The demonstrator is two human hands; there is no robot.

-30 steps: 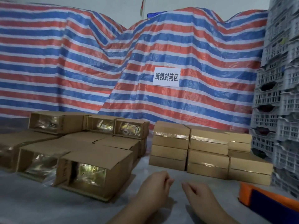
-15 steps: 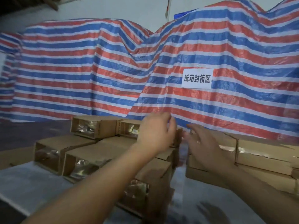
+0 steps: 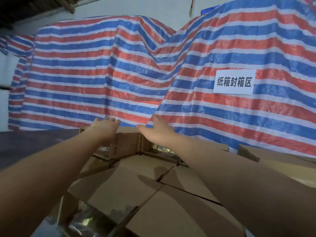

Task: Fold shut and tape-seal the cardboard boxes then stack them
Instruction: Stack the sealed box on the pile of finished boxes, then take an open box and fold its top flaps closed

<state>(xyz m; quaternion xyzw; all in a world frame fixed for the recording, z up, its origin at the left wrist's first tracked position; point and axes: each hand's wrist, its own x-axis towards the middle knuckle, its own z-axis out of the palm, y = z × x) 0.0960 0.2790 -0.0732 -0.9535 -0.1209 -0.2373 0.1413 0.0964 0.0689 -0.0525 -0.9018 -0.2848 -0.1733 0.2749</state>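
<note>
Several brown cardboard boxes lie on their sides below me, their open ends showing shiny gold bags inside. Both arms stretch far forward over them. My left hand (image 3: 106,128) rests flat, fingers straight, on top of the far left open box (image 3: 118,147). My right hand (image 3: 154,130) lies with spread fingers on top of the far right open box (image 3: 147,146) beside it. Neither hand grips anything. Nearer boxes (image 3: 123,183) fill the foreground, one with an open end (image 3: 82,218) at the lower left.
A red, white and blue striped tarpaulin (image 3: 106,79) hangs right behind the boxes, with a white paper sign (image 3: 234,82) on it. Closed boxes (image 3: 253,153) lie at the right. A dark table surface (image 3: 30,144) shows at the left.
Both hands rose from the near table and reached forward to the far row of open boxes. My view leaned in and swung left over the box pile.
</note>
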